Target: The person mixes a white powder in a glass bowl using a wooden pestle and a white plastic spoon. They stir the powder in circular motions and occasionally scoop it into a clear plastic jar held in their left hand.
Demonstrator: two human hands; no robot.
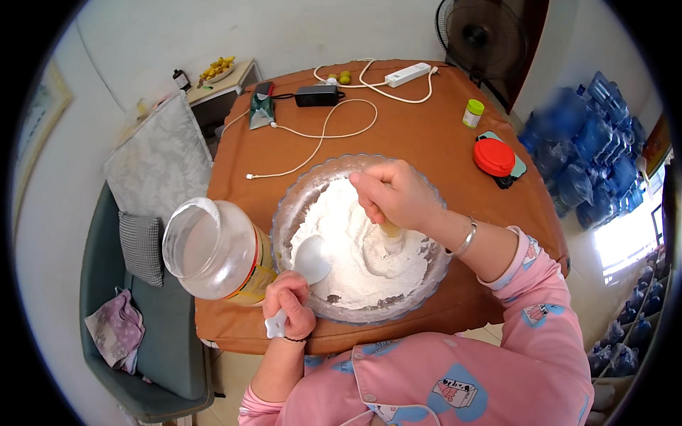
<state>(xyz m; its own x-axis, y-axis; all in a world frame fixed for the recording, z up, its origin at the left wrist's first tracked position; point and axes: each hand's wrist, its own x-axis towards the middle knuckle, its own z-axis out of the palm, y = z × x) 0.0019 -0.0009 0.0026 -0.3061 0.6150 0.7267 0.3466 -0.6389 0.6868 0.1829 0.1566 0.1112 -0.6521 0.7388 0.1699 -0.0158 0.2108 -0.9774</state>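
Observation:
A large clear bowl with a scalloped rim [280, 206] sits near the table's front edge. White flour-like powder [337, 220] fills much of it, hollowed toward the right. My right hand [398, 195] is closed over the bowl around a pale yellowish stick-like thing [389, 228], whose lower end meets the powder; its upper part is hidden. At the bowl's front left, my left hand [288, 305] grips a white spoon [311, 261] by its handle, the spoon's head over the rim. Left of the bowl is a wide-mouthed clear jar [220, 248] with powdery walls, tilted.
On the brown-covered table [419, 128] lie a white cable [327, 135], a black power adapter [317, 96] and a white power strip [407, 74]. A green-lidded jar [472, 113] and a round red case [494, 157] are at right. A green sofa [167, 334] stands left.

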